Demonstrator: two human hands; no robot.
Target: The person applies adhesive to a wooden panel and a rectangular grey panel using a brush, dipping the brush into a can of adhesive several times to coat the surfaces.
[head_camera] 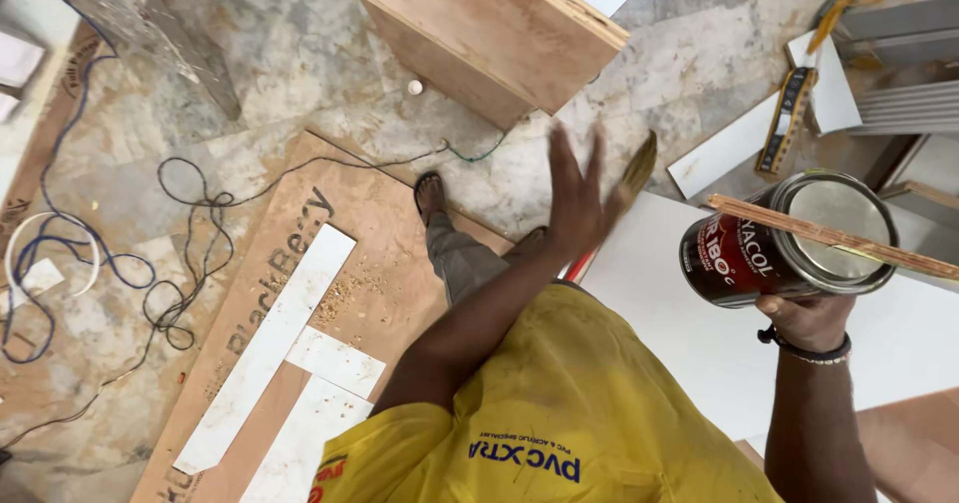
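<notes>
The right hand point(807, 321) grips a round tin can point(784, 243) with a dark red label from below, over the white board point(699, 333). A wooden strip point(829, 235) lies across the can's top. The left hand point(577, 195) is spread flat, holding nothing, beside a brush point(631, 175).

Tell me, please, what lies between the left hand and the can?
Head view: a brush beside the left hand, then bare white board up to the can in the right hand.

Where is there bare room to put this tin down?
The white panel is bare between the brush and the tin in your right hand. Crowded spots: cables on the floor to the left, and white strips on the brown board.
</notes>
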